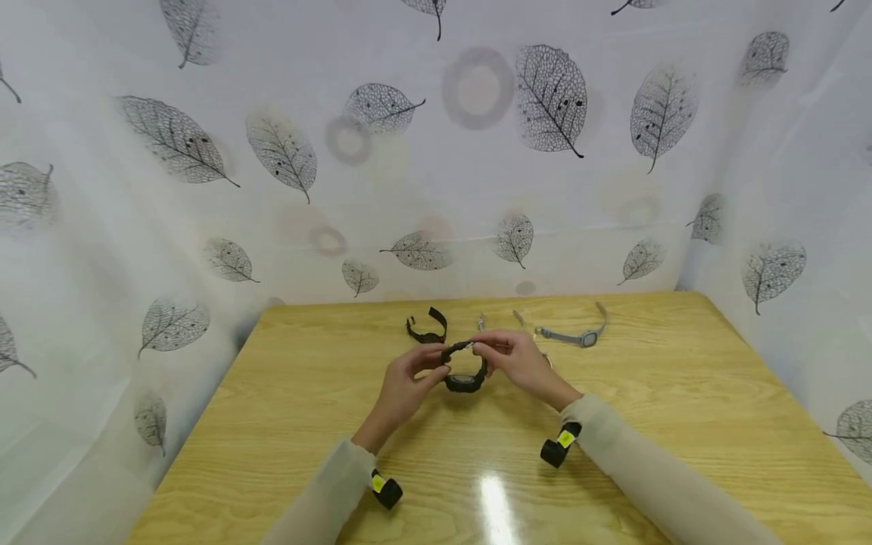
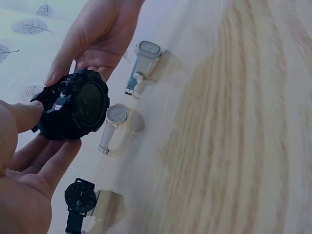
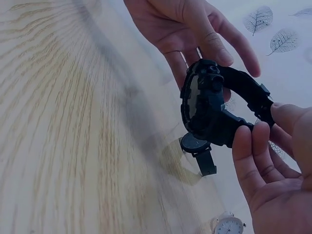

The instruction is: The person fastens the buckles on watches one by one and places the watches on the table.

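A chunky black sports watch (image 1: 463, 383) is held up over the table between both hands, its face toward the wearer and its strap looped back behind it. My left hand (image 1: 407, 384) pinches the strap on the left side, thumb below and fingers above. On the right, my right hand (image 1: 521, 369) grips the other part of the strap near its end with thumb and fingertips. In the right wrist view the black strap (image 3: 243, 90) curves round, its two ends close together by the right fingers. The watch face (image 2: 90, 105) shows dark in the left wrist view.
Behind the hands, on the wooden table (image 1: 306, 409), lie a slim black watch (image 1: 431, 337), a round white-faced watch (image 2: 117, 114) partly hidden by the right hand in the head view, and a grey watch (image 1: 589, 338). A leaf-printed curtain (image 1: 436, 189) hangs along the back.
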Available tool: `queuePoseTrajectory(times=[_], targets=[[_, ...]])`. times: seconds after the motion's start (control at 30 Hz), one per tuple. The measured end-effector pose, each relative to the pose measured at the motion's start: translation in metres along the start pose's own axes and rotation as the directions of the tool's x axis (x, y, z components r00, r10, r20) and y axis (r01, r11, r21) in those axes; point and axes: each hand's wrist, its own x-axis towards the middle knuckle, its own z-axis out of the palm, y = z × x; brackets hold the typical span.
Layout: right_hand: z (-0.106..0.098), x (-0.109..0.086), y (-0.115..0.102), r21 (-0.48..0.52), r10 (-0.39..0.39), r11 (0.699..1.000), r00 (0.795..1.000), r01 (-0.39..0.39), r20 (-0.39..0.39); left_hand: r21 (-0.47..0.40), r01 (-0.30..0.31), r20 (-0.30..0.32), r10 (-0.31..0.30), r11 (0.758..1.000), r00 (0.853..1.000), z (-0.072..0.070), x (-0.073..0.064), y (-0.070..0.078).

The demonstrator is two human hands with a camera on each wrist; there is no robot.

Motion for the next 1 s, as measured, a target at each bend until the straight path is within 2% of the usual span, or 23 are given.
queuePoseTrajectory(times=[0.13,0.23,0.33,0.47,0.63,0.8,1.0], targets=[[0.003,0.001,0.000,0.010,0.035,0.999,0.999,-0.035,0.006,-0.020,0.009,-0.011,-0.009,1.000,1.000,-0.001,-0.003,-0.003],[0.004,0.001,0.001,0.018,0.039,0.999,0.999,-0.039,0.008,-0.033,-0.009,-0.014,0.009,0.999,1.000,-0.001,-0.005,-0.006],[0.006,0.000,0.000,0.015,0.027,1.000,1.000,-0.027,0.015,-0.081,-0.011,-0.019,0.010,0.997,1.000,-0.002,-0.004,-0.008],[0.006,-0.002,-0.001,-0.003,-0.038,0.999,0.998,0.038,0.040,-0.172,0.029,-0.040,-0.037,0.985,0.999,-0.005,-0.003,-0.008],[0.005,-0.007,0.003,0.001,-0.121,0.993,0.989,0.121,0.087,-0.231,0.071,-0.054,-0.086,0.970,0.995,-0.009,-0.001,-0.007],[0.004,-0.010,0.006,0.012,-0.129,0.992,0.986,0.129,0.105,-0.265,0.108,-0.044,-0.124,0.958,0.991,-0.009,-0.002,-0.006],[0.005,-0.010,0.007,0.003,-0.117,0.993,0.988,0.118,0.105,-0.250,0.172,-0.005,-0.179,0.953,0.984,-0.010,-0.001,-0.009]])
